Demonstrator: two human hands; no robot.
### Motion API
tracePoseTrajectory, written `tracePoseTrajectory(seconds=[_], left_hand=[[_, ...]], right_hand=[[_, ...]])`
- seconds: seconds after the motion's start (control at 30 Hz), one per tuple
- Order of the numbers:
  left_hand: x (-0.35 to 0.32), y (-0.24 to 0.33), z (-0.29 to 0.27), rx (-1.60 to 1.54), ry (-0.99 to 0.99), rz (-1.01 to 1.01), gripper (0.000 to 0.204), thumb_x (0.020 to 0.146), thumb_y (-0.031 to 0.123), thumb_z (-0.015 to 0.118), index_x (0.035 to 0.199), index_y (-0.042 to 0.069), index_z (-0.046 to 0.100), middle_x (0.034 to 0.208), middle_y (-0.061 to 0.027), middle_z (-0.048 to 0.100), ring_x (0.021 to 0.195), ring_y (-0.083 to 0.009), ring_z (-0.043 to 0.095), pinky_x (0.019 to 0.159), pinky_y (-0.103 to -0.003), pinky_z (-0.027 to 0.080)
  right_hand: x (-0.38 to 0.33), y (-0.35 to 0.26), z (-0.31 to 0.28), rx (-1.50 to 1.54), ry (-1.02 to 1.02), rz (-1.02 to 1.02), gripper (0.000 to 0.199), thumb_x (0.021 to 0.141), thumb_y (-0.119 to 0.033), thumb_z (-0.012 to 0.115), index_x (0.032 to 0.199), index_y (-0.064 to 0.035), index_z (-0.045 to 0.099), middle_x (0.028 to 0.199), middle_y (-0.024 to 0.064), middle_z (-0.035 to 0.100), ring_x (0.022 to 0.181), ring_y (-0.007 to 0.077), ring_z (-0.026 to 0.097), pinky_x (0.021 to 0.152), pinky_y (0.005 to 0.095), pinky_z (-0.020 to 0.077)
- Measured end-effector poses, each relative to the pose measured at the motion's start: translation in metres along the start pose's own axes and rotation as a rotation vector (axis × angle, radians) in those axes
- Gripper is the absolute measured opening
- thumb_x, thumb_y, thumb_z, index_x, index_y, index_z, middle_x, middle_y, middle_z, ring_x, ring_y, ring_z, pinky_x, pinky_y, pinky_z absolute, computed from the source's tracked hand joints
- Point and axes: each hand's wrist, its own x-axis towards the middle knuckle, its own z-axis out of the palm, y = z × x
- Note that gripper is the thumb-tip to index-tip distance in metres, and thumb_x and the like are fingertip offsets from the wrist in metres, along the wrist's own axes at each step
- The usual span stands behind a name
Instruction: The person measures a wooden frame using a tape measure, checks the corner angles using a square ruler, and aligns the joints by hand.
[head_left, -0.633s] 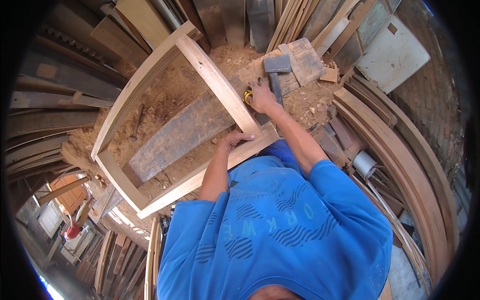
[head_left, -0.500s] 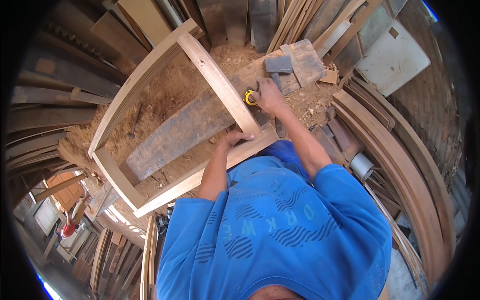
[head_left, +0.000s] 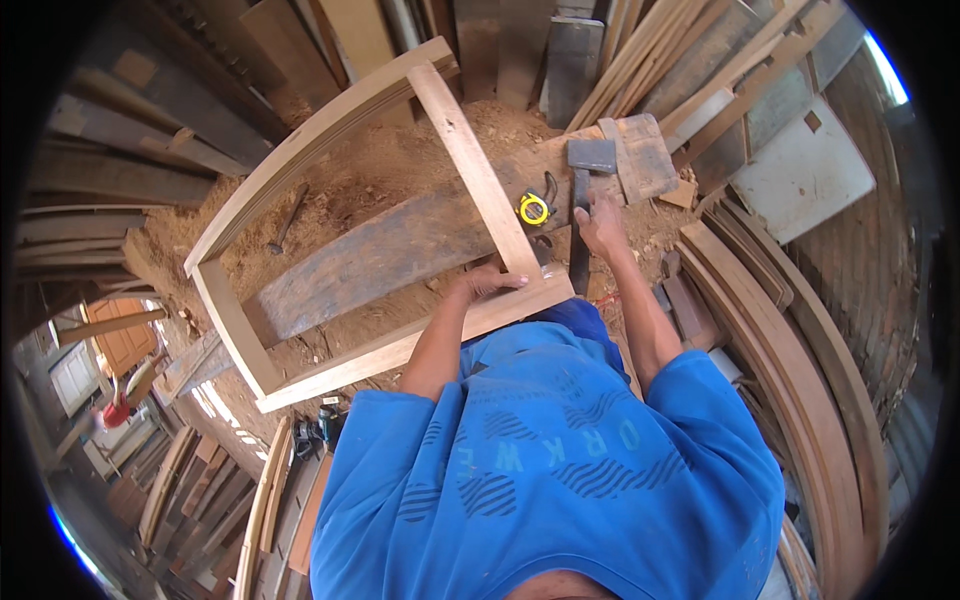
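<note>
My left hand (head_left: 484, 283) grips a pale wooden frame (head_left: 350, 372) by its near right corner, thumb on top of the joint. This frame has one curved side and straight crosspieces. My right hand (head_left: 603, 230) is beside the dark handle of a hammer or mallet with a blocky head (head_left: 591, 155). Its fingers are partly extended and reach the handle's edge; no grip around it shows. A yellow-and-black tape measure (head_left: 534, 208) lies between the frame's right crosspiece and that handle, apart from both hands.
Under the frame lies a worn plank (head_left: 370, 262) on sawdust-covered ground. A second hammer (head_left: 288, 220) rests inside the frame's outline. Curved boards (head_left: 790, 370) stack up on the right, and planks lean at the back. Another person in red (head_left: 116, 412) is at the far left.
My right hand has left the tape measure and moved right to the hammer's handle. The tape measure now lies on its own. My left hand keeps hold of the frame's corner.
</note>
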Motion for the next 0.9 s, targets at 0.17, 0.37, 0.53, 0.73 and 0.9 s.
tracePoseTrajectory(seconds=[0.17, 0.37, 0.53, 0.73, 0.9], left_hand=[[-0.038, 0.065, 0.008, 0.628, 0.084, -0.201, 0.090, 0.076, 0.070, 0.063, 0.129, -0.003, 0.061, 0.127, -0.0302, 0.060, 0.122, -0.0395, 0.058, 0.104, -0.042, 0.045], [-0.060, 0.069, 0.031, 0.694, 0.169, -0.179, 0.067, 0.088, 0.057, 0.056, 0.123, -0.001, 0.065, 0.125, -0.0271, 0.062, 0.119, -0.0410, 0.060, 0.102, -0.047, 0.047], [-0.064, 0.058, 0.031, 0.729, 0.151, -0.159, 0.057, 0.086, 0.043, 0.061, 0.127, 0.005, 0.063, 0.126, -0.0221, 0.064, 0.119, -0.0389, 0.060, 0.101, -0.047, 0.048], [-0.126, 0.024, 0.023, 0.609, 0.491, -0.201, 0.065, 0.083, 0.042, 0.066, 0.139, 0.012, 0.053, 0.146, -0.0173, 0.049, 0.137, -0.0365, 0.042, 0.111, -0.054, 0.032], [-0.170, -0.022, 0.015, 0.580, 0.789, -0.165, 0.070, 0.082, 0.043, 0.068, 0.143, 0.013, 0.048, 0.154, -0.0228, 0.034, 0.143, -0.0435, 0.026, 0.116, -0.059, 0.017]], right_hand=[[-0.002, -0.013, 0.003, 0.046, 0.008, -0.094, 0.044, 0.086, -0.018, 0.067, 0.125, 0.0021, 0.058, 0.118, 0.0274, 0.061, 0.115, 0.0440, 0.055, 0.100, 0.0485, 0.0435], [-0.002, -0.075, 0.007, 0.008, -0.151, -0.317, 0.043, 0.088, -0.020, 0.066, 0.122, 0.0037, 0.056, 0.116, 0.0297, 0.060, 0.116, 0.0451, 0.053, 0.099, 0.0503, 0.0428], [0.001, -0.082, 0.043, -0.200, -0.214, -0.527, 0.062, 0.088, -0.030, 0.065, 0.134, 0.0066, 0.046, 0.127, 0.0321, 0.054, 0.122, 0.0472, 0.049, 0.105, 0.0503, 0.0396], [-0.004, -0.106, 0.051, -0.228, -0.318, -0.425, 0.067, 0.086, -0.026, 0.067, 0.135, 0.0128, 0.043, 0.129, 0.0373, 0.053, 0.123, 0.0503, 0.049, 0.106, 0.0502, 0.0400], [-0.003, -0.107, 0.049, -0.187, -0.375, -0.416, 0.070, 0.087, -0.028, 0.068, 0.136, 0.0149, 0.041, 0.125, 0.0389, 0.056, 0.119, 0.0506, 0.053, 0.103, 0.0496, 0.0424]])
